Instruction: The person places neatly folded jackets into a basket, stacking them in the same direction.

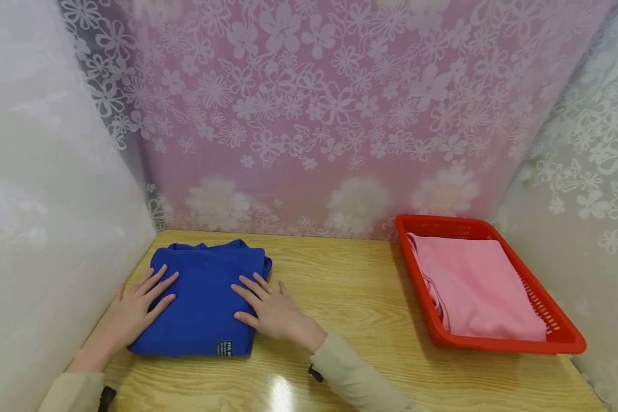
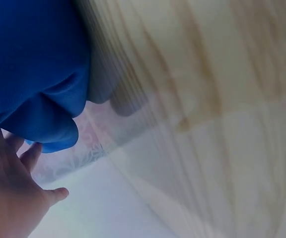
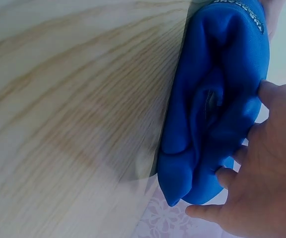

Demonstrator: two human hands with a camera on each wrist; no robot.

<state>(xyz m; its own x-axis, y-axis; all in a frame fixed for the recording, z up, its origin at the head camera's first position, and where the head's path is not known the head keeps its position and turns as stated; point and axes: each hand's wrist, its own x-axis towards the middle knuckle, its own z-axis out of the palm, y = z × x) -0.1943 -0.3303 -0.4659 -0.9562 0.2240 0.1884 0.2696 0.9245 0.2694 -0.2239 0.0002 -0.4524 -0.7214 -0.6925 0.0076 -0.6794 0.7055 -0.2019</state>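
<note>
A blue folded garment (image 1: 201,303) lies on the left part of the wooden table, with a small dark label (image 1: 224,348) at its near edge. My left hand (image 1: 129,312) rests on its left side, fingers spread and straight. On the right side of the garment lies my right hand (image 1: 273,309), its fingers also extended across the top. The left wrist view has the cloth's rounded edge (image 2: 38,74) beside the left hand (image 2: 9,193). Stacked folds (image 3: 207,114) show at the side in the right wrist view, with the right hand (image 3: 267,168) touching them.
A red plastic basket (image 1: 432,337) stands at the right of the table (image 1: 340,286), holding a folded pink cloth (image 1: 479,286). A pink floral curtain (image 1: 309,114) hangs behind. Pale sheeting (image 1: 46,171) borders the left side, and a flowered sheet (image 1: 592,171) the right.
</note>
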